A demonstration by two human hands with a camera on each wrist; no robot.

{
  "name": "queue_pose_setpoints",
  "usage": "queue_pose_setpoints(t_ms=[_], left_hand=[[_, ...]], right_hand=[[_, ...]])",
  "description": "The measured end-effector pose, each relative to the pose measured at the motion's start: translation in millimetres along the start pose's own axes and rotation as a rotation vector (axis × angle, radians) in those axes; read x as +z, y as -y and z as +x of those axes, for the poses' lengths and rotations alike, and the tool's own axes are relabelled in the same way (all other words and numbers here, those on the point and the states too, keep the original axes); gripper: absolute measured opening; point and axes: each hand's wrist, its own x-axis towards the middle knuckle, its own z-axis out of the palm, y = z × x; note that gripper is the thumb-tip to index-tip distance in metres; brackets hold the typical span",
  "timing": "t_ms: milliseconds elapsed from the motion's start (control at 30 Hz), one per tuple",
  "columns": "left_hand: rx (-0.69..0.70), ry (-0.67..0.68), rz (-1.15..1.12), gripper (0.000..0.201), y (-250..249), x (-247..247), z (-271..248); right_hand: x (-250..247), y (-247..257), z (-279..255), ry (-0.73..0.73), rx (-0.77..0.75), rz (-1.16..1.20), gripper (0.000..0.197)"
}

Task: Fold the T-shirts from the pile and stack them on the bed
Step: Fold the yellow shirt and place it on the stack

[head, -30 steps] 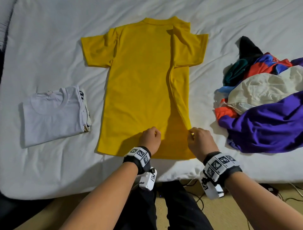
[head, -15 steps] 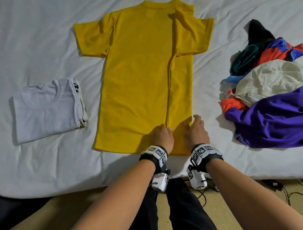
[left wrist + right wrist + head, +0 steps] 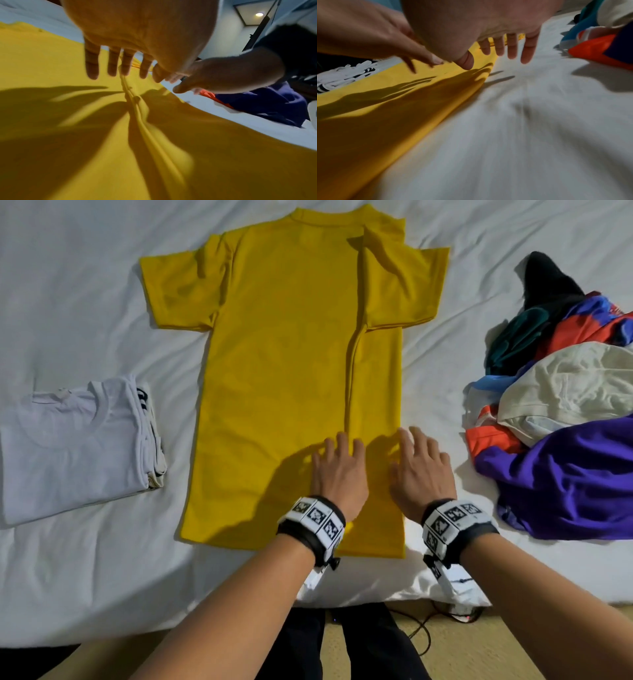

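The yellow T-shirt [image 3: 287, 378] is lying flat in the middle of the bed [image 3: 85, 570], its right side already folded inward. Both hands are hovering low over its near hem with fingers straight and spread, gripping nothing: the left hand [image 3: 339, 474] over the fold's edge, the right hand [image 3: 421, 470] over the shirt's right border. The thin, limp fabric is likely wrinkling and sliding easily, so pinching the left sleeve and hem corner looks best.
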Motion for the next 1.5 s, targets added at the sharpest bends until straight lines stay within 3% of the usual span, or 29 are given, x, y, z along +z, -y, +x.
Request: queue_pose_setpoints(t_ms=[100,267,333,433,533,667,900,1033,1133,1233,1367,1500], left_hand=[[0.178,0.084,0.121,0.07,-4,12,43],[0.137,0.079,0.207,0.075,43,36,54],[0.123,0.083,0.157,0.075,55,30,49],[0.081,0.053,0.055,0.067,55,7,59],[0.048,-0.067,0.037,0.055,30,-29,95],[0.129,-0.126,0.011,0.038,-16,-67,151],[0.137,-0.02,-0.016,0.094,-65,-100,233],[0.112,-0.001,-0.071,0.06,-67,-101,264],[0.116,-0.11,-0.118,0.035,-65,-101,267],[0.101,-0.246,-0.284,0.028,-55,-101,264],[0.033,-0.441,-0.82,0.014,-28,-101,252],[-0.153,-0.398,-1.278,0.017,4,-111,232]], right_hand=[[4,0,36,0.032,-0.162,-0.081,0.068],[16,-18,53,0.157,-0.233,-0.099,0.072],[8,-23,55,0.127,-0.238,-0.081,0.07],[-14,-30,78,-0.014,-0.183,0.015,0.055],[-43,-45,124,-0.112,-0.047,0.111,0.038],[-85,-66,194,-0.2,0.084,0.228,0.037],[-120,-84,300,-0.154,0.237,0.502,0.04],[-124,-84,334,-0.154,0.31,0.589,0.035],[-125,-84,345,-0.168,0.381,0.651,0.04],[-128,-79,342,-0.197,0.467,0.812,0.052],[-132,-58,320,-0.269,0.463,1.113,0.07],[-125,-31,287,-0.259,0.453,1.454,0.102]])
